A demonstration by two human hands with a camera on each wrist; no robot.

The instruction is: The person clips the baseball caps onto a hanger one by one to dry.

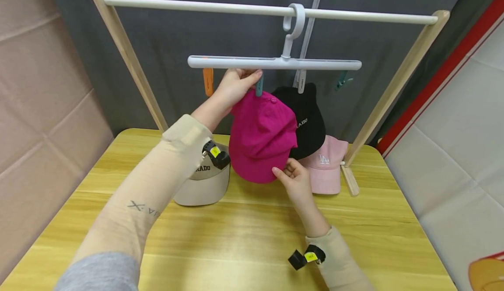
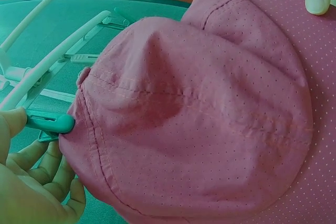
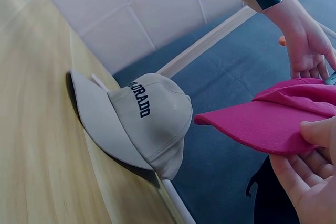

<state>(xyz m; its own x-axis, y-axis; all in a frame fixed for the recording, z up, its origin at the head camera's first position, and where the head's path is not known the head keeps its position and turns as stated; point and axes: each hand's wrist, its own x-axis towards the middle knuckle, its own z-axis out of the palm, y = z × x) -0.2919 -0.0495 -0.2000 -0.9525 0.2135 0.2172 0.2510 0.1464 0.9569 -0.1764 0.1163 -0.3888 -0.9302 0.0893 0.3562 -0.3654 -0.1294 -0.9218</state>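
Observation:
A magenta cap [image 1: 261, 138] hangs with its brim down below the white clip hanger [image 1: 236, 63]. My left hand [image 1: 230, 90] pinches a teal clip [image 1: 259, 86] at the cap's upper edge. In the left wrist view the thumb lies on that clip [image 2: 50, 122], whose tip meets the cap's cloth [image 2: 210, 129]. My right hand [image 1: 298, 185] holds the lower edge of the brim. The right wrist view shows its thumb on top of the brim [image 3: 257, 127] and fingers beneath. Behind hangs a black cap [image 1: 311, 127], partly hidden, under a grey clip [image 1: 302, 82].
The hanger hooks over a white rail [image 1: 189, 5] between wooden posts [image 1: 397, 85]. An orange clip [image 1: 208, 82] and another teal clip [image 1: 341, 81] hang from it. On the wooden table [image 1: 220, 247] lie a beige cap [image 1: 202, 190], left, and a pink cap [image 1: 326, 177], right.

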